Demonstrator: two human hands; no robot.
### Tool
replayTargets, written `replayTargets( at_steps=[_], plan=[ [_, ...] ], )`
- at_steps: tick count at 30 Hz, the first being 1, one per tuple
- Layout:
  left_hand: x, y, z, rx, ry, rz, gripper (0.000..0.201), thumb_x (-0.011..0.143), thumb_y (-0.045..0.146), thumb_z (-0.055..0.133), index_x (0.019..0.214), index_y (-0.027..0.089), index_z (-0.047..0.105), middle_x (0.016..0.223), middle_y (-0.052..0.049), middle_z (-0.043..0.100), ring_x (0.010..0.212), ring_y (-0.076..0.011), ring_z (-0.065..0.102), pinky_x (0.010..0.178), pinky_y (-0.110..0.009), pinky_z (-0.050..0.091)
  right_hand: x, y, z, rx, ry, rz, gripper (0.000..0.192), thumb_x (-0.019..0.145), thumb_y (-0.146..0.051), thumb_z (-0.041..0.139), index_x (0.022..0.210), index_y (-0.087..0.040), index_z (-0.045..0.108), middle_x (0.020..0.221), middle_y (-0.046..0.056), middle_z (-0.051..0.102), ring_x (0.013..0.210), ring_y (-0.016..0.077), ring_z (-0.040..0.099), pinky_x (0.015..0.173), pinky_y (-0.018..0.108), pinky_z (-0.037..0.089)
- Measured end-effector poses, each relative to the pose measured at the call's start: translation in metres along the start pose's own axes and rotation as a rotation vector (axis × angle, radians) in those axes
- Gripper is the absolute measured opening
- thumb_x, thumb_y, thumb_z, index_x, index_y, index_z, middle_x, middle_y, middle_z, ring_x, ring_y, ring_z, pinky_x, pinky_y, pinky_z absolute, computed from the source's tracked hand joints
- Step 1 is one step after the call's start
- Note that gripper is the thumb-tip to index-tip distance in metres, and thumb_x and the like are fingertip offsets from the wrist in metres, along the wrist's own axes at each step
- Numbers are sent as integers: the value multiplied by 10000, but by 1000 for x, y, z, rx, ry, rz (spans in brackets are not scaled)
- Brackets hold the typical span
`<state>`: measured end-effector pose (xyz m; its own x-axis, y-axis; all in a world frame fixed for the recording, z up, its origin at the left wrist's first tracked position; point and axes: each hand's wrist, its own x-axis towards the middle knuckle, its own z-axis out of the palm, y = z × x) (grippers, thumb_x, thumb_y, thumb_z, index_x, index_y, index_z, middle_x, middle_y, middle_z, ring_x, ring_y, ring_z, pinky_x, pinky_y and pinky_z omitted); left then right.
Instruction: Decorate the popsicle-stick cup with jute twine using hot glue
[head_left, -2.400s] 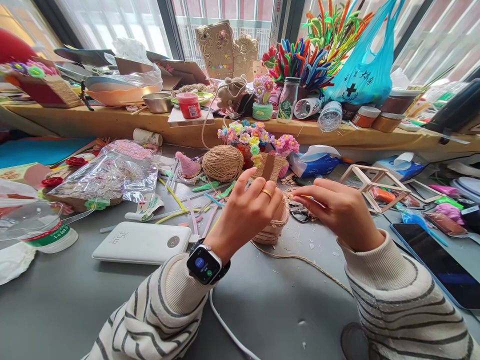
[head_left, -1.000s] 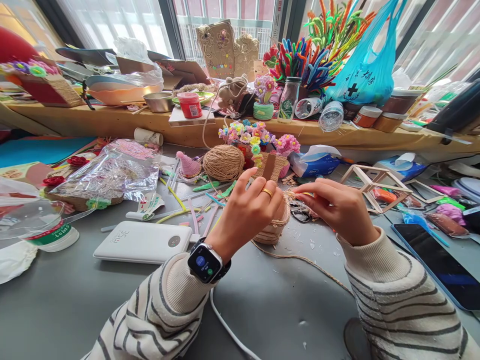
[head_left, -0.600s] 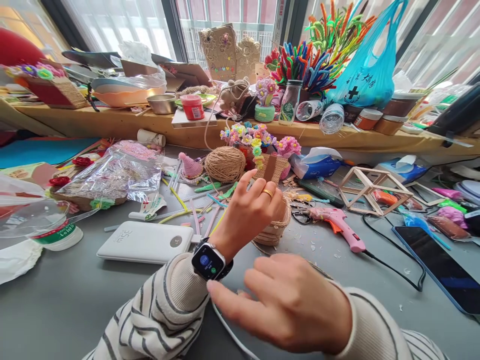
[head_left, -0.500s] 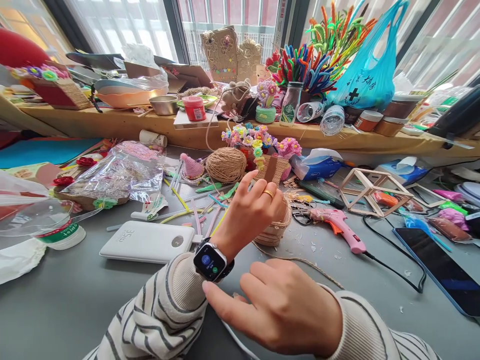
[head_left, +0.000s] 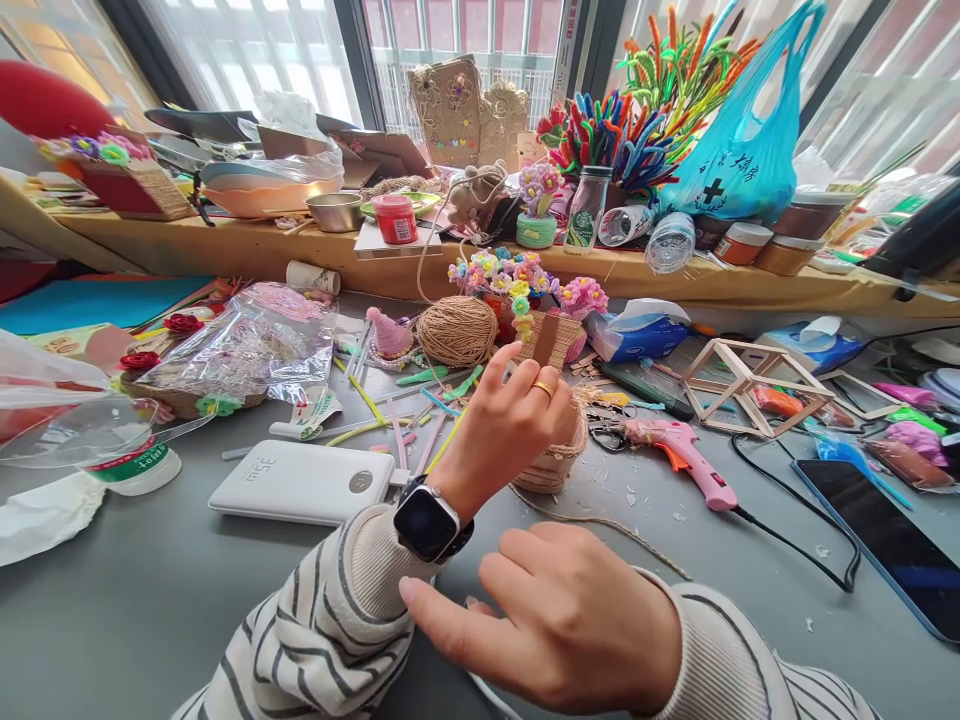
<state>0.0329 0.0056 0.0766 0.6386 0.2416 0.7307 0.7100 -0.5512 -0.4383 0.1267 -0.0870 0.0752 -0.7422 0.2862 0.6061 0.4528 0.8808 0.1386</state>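
My left hand is raised over the table, a gold ring on one finger. Its fingers are loosely bent and apart, with nothing visible in them. Behind it stands a small twine-wrapped basket, partly covered by the hand. Whether they touch, I cannot tell. A smartwatch with a dark screen is on my left wrist. My right hand is lower and nearer, index finger stretched toward the left cuff just below the watch, other fingers curled. It holds nothing that I can see.
A white power bank lies to the left. Behind are a twine ball and crocheted flowers. On the right lie a pink glue gun, a wooden stick frame and a phone. A crowded shelf runs along the back.
The watch screen, lit with icons before, is now dark. My right index fingertip has shifted slightly down and away from the watch. The whole view has moved a little.
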Motion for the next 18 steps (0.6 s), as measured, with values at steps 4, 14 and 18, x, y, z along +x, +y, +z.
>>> replayTargets(
  at_steps=[4,14,18],
  plan=[
    [0,0,0,6,9,2,154,830,99,487,815,172,622,788,-1,680,737,-149,591,925,-372,431,-1,1,1,2,1,-1,315,826,-149,457,1089,-209,619,473,-47,457,383,117,380,343,265,174],
    [1,-2,-1,14,-2,7,201,837,87,460,779,171,633,727,5,673,695,-153,596,889,-365,458,-4,18,-10,15,72,16,214,844,-193,465,940,-168,655,479,-42,473,414,117,386,371,276,214],
    [2,-7,-4,9,10,-4,195,830,90,468,774,170,637,724,2,672,684,-165,594,880,-375,465,-12,47,-27,-88,223,213,121,832,-191,548,854,-135,652,553,-12,567,506,103,477,479,250,365]
  ],
)
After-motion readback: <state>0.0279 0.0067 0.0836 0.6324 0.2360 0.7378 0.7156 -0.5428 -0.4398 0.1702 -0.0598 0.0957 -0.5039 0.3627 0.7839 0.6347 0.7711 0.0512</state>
